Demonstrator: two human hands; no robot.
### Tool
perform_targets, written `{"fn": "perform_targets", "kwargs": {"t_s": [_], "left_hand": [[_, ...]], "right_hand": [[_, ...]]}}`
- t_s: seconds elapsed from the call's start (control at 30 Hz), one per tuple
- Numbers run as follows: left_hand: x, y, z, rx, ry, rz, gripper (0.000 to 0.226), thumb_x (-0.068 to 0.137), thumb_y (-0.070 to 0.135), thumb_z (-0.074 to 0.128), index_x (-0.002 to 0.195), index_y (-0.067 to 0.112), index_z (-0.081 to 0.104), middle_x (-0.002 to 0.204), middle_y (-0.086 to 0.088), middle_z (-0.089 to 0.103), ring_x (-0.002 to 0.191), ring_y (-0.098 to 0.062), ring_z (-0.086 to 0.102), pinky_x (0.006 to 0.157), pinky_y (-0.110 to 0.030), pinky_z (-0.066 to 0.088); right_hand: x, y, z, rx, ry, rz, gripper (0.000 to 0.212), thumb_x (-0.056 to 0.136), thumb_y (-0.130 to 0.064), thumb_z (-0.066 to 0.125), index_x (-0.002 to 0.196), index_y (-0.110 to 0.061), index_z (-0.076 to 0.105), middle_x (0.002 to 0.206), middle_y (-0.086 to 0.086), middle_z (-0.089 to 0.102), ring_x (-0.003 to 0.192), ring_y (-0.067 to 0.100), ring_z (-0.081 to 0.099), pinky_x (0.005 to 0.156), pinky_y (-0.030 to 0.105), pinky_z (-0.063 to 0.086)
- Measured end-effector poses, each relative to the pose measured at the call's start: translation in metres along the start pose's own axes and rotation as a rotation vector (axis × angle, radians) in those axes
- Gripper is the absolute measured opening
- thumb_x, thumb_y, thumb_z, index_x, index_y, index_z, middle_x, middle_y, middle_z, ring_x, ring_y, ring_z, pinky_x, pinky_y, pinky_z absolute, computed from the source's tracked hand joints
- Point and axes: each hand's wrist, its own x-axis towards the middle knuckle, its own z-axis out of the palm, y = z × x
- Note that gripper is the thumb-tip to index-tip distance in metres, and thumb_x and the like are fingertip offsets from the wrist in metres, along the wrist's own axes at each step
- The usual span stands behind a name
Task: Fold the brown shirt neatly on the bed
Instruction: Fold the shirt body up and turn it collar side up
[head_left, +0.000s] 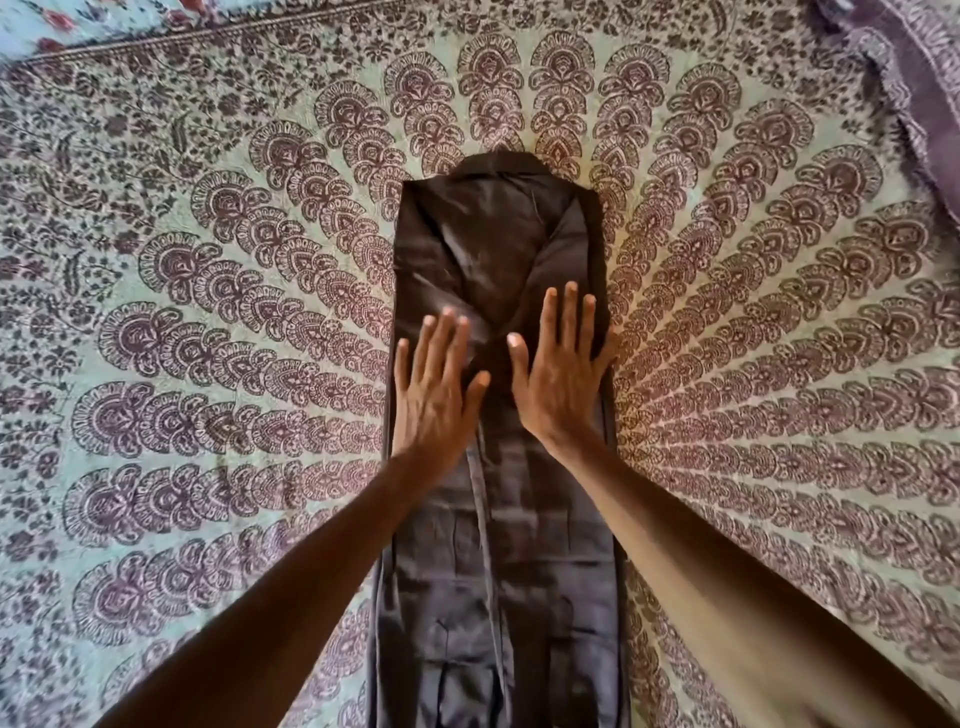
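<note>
A printed bedspread fills nearly the whole view, pale green with dark purple feather-shaped motifs fanning outward in rows from the middle. Toward 10 and 11 o'clock the fan gives way to small dark leaves and flowers, closed off by a narrow border band. Beyond that band, at 11 o'clock, lies a light blue floral sheet with red blossoms. At 1 o'clock a rumpled purple cloth with a pale pattern lies over the bedspread's corner.
</note>
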Motion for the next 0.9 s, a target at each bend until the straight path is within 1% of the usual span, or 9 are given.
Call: {"fn": "perform_targets", "kwargs": {"t_s": [0.1,0.17,0.33,0.4,0.47,0.6,0.73,0.83,0.9], "left_hand": [[-0.033,0.005,0.002,0.084,-0.119,0.112,0.062,0.096,0.037,0.042,0.152,0.025,0.019,0.161,-0.003,0.012,0.149,-0.023,0.01,0.118,-0.05,0.016],[-0.043,0.003,-0.001,0.045,-0.127,0.082,0.063,0.095,0.034,0.045,0.152,0.025,0.02,0.161,-0.004,0.014,0.148,-0.025,0.013,0.117,-0.05,0.019],[-0.101,0.0,-0.01,-0.169,-0.025,0.043,0.048,0.093,0.022,0.049,0.14,0.018,0.042,0.143,-0.008,0.041,0.125,-0.029,0.045,0.1,-0.047,0.04],[-0.144,-0.004,-0.018,-0.183,-0.035,0.164,0.043,0.086,0.012,0.048,0.128,0.019,0.053,0.129,-0.007,0.051,0.108,-0.029,0.052,0.087,-0.045,0.047],[-0.19,-0.023,-0.026,-0.114,-0.08,0.43,0.037,0.079,0.011,0.051,0.116,0.019,0.056,0.115,-0.008,0.058,0.1,-0.027,0.051,0.081,-0.042,0.049],[-0.267,-0.067,-0.041,0.135,-0.36,0.88,0.047,0.06,0.01,0.074,0.106,0.016,0.067,0.108,-0.007,0.066,0.104,-0.026,0.054,0.095,-0.038,0.038],[-0.309,-0.083,-0.051,0.296,-0.532,0.905,0.065,0.057,0.007,0.08,0.12,0.017,0.064,0.12,-0.006,0.065,0.113,-0.026,0.058,0.107,-0.037,0.029],[-0.325,-0.081,-0.056,0.345,-0.496,0.978,0.064,0.062,0.01,0.079,0.123,0.015,0.061,0.122,-0.008,0.065,0.114,-0.029,0.06,0.118,-0.034,0.006],[-0.334,-0.074,-0.056,0.404,-0.483,1.011,0.063,0.063,0.016,0.082,0.123,0.016,0.061,0.124,-0.008,0.065,0.116,-0.029,0.06,0.118,-0.039,0.003]], "right_hand": [[-0.044,0.011,-0.017,0.011,0.045,0.033,0.064,0.1,-0.054,0.023,0.153,-0.018,0.021,0.161,0.007,0.018,0.149,0.027,0.012,0.117,0.055,0.013],[-0.079,0.022,-0.023,0.02,0.028,0.05,0.062,0.1,-0.052,0.026,0.152,-0.019,0.023,0.16,0.007,0.021,0.148,0.029,0.017,0.117,0.052,0.017],[-0.189,0.061,-0.02,0.065,-0.015,0.049,0.052,0.092,-0.023,0.05,0.143,-0.018,0.039,0.152,0.01,0.034,0.14,0.031,0.031,0.113,0.048,0.03],[-0.237,0.084,-0.016,0.052,-0.062,-0.094,0.054,0.078,-0.006,0.063,0.13,-0.019,0.054,0.143,0.007,0.043,0.133,0.029,0.038,0.106,0.047,0.038],[-0.281,0.11,-0.013,0.017,-0.114,-0.268,0.06,0.06,0.005,0.074,0.114,-0.019,0.064,0.127,0.004,0.054,0.116,0.028,0.049,0.093,0.042,0.046],[-0.338,0.15,-0.014,-0.111,-0.129,-0.607,0.054,0.054,0.009,0.069,0.103,-0.012,0.072,0.106,0.011,0.066,0.1,0.026,0.046,0.084,0.037,0.037],[-0.36,0.173,-0.016,-0.209,-0.2,-0.802,0.052,0.077,-0.005,0.037,0.12,-0.012,0.066,0.118,0.011,0.065,0.11,0.03,0.051,0.091,0.044,0.041],[-0.363,0.178,-0.019,-0.226,-0.22,-0.9,0.056,0.081,-0.005,0.03,0.126,-0.011,0.063,0.124,0.01,0.063,0.116,0.03,0.051,0.094,0.046,0.043],[-0.368,0.181,-0.016,-0.225,-0.194,-0.985,0.055,0.083,-0.002,0.03,0.126,-0.012,0.062,0.126,0.008,0.063,0.119,0.029,0.05,0.097,0.046,0.042]]}}
